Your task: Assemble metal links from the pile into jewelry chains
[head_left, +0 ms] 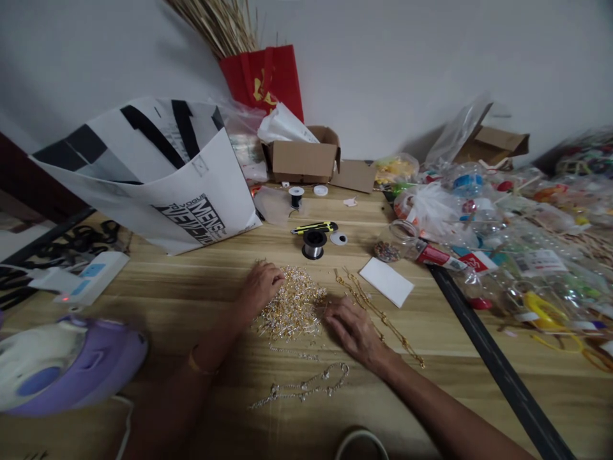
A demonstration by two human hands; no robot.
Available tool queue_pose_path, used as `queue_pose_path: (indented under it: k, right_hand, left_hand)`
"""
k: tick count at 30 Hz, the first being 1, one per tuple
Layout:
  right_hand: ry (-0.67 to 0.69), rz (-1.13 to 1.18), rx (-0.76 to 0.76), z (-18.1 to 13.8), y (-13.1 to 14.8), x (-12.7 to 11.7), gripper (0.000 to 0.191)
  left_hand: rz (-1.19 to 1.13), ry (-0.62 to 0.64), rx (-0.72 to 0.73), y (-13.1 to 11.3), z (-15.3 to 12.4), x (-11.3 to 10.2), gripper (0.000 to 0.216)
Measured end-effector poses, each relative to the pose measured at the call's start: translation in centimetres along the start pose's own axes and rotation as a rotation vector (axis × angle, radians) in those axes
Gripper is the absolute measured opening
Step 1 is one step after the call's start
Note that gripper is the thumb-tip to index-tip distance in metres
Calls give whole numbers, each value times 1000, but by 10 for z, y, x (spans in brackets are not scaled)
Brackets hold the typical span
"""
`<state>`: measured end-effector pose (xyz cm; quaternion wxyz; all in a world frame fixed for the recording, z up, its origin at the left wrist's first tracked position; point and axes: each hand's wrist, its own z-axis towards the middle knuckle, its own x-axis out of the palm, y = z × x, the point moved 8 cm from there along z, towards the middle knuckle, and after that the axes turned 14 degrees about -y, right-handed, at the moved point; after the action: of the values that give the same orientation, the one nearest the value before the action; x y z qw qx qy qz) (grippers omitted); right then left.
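A heap of small gold and silver metal jewelry findings (293, 305) lies on the wooden table between my two hands. My left hand (261, 285) rests at the heap's upper left edge, fingers curled in; whatever they hold is too small to make out. Along the heap's right edge lies my right hand (353, 324), palm down, with its fingers stretched out and slightly apart. Gold chains (383, 314) run beside and partly behind my right hand. Nearer to me, a silver chain bracelet (306, 387) with charms and a thinner silver chain (294, 352) lie loose.
Behind the heap are a wire spool (314, 245), a yellow-black utility knife (313, 227) and a thread spool (296, 197). A white card (386, 282) and a bead jar (389, 249) sit right, before piled plastic bottles (507, 255). A paper bag (191, 198) and power strip (96, 278) stand left.
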<state>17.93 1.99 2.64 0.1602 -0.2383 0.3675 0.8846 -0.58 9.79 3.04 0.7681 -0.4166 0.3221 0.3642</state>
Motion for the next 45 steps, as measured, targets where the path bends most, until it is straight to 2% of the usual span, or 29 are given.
queue_pose_path:
  k: [8, 21, 24, 27, 30, 33, 38, 45]
  right_hand:
    - [-18, 8, -2, 3, 3, -2, 12]
    - [13, 27, 1, 2, 3, 0, 13]
    - [1, 19, 2, 3, 4, -2, 13]
    - [-16, 17, -6, 3, 5, -3, 13]
    - [-27, 32, -16, 4, 6, -4, 13]
    - [-66, 47, -38, 5, 9, -9, 12]
    - [-114, 53, -79, 6, 13, -14, 9]
    - [-149, 47, -116, 6, 15, -17, 6]
  left_hand:
    - [36, 7, 104, -5, -2, 5, 14]
    - [97, 6, 137, -10, -2, 5, 16]
    - [-29, -36, 48, -13, 1, 1, 14]
    - [-268, -62, -138, -15, 1, 0, 10]
    - [-611, 91, -418, -18, -9, 18, 12]
    - [-828, 223, -551, -31, -20, 31, 18]
    - [-982, 377, -660, -48, -30, 43, 18]
    - [-1024, 444, -697, -56, -37, 55, 17]
